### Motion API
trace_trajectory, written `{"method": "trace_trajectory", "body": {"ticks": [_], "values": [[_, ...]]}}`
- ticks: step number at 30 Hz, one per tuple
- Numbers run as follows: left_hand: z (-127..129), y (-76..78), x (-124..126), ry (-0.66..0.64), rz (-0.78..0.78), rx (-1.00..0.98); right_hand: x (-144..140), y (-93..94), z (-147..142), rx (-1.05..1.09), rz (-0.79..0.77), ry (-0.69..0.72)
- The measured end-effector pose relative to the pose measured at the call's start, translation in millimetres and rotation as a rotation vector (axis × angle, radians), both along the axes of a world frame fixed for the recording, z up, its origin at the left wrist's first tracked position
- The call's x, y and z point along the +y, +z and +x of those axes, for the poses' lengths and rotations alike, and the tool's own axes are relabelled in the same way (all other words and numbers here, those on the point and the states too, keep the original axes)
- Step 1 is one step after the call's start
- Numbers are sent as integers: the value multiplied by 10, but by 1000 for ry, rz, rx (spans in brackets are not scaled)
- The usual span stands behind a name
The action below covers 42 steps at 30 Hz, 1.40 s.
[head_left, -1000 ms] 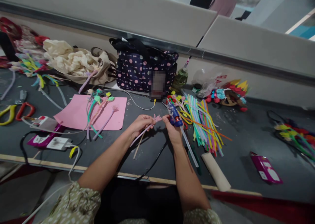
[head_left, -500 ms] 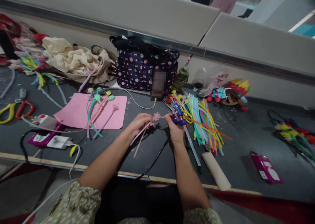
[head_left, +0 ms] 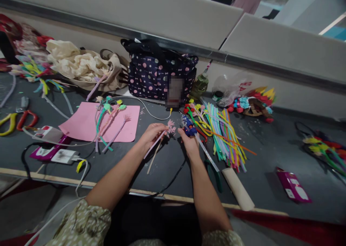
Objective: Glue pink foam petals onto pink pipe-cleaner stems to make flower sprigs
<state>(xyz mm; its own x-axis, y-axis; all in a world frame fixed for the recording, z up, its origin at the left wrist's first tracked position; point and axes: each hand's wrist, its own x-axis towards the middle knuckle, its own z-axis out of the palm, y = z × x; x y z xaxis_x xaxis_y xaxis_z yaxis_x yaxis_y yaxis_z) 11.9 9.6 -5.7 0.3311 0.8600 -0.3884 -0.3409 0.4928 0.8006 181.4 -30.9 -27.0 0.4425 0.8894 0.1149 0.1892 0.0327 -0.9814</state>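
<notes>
My left hand (head_left: 155,133) pinches the lilac stem of a pipe-cleaner flower (head_left: 171,127) with fuzzy pink petals. The stem slants down and left below the fingers. Just right of the petals, my right hand (head_left: 189,141) is closed around a blue hot glue gun (head_left: 190,130). A long clear glue stick (head_left: 208,154) juts from the gun's back toward the table edge. My right thumb tip is close to the flower, with a small gap between. Beneath the flower lies a thin beige stick (head_left: 154,157) on the table.
A bundle of coloured pipe cleaners (head_left: 224,137) lies right of my hands, near a cardboard-like roll (head_left: 238,189) and green-handled pliers (head_left: 217,177). Finished flowers rest on pink paper (head_left: 129,130) at left. A power strip (head_left: 50,150) and scissors (head_left: 27,119) lie farther left; a dotted bag (head_left: 151,73) stands behind.
My right hand and the glue gun have shifted slightly left, nearer the flower. The small pink piece at my right fingertips no longer shows there, and the flower head looks fuller.
</notes>
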Motion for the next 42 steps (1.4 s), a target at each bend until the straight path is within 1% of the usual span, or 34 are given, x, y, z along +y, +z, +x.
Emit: {"method": "trace_trajectory", "body": {"ticks": [7,12,15,20,24,29,34,42], "values": [[33,-3,-29,-14,3,21,-42,102,-86,41,82,13],[58,10,-55,-34,27,42,-9,60,-131,177,31,-45],[71,-2,-57,-48,59,62,7,32,-142,221,3,-50],[79,-39,-57,-73,105,95,15,11,-144,248,30,-43],[87,-35,-67,-79,129,122,13,-3,-135,229,79,-40],[105,-9,-81,-83,162,153,4,-7,-123,196,57,-41],[112,14,-101,-90,195,159,4,-2,-119,148,73,-28],[107,-6,-99,-104,246,197,3,-13,-113,146,70,-43]]}}
